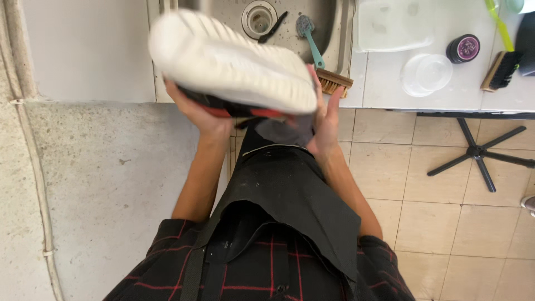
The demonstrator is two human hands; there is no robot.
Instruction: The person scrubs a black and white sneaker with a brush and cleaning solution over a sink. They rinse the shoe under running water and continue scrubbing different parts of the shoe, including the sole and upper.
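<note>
I hold a shoe (234, 64) sole-up over the front of a steel sink (340, 39); its ribbed white sole faces me, and a black and red upper shows beneath. My left hand (196, 111) grips the shoe from below at its left side. My right hand (326, 120) supports the right end and also holds a dark grey cloth (287, 131) against the shoe. A wooden brush (334, 82) lies on the sink's edge just behind my right hand.
A teal-handled brush (310, 36) lies in the sink near the drain (259, 18). On the white counter (390, 83) stand a clear lidded tub (426, 74), a small dark tin (463, 48) and another brush (501, 71). A black stand base (476, 151) rests on the tiled floor.
</note>
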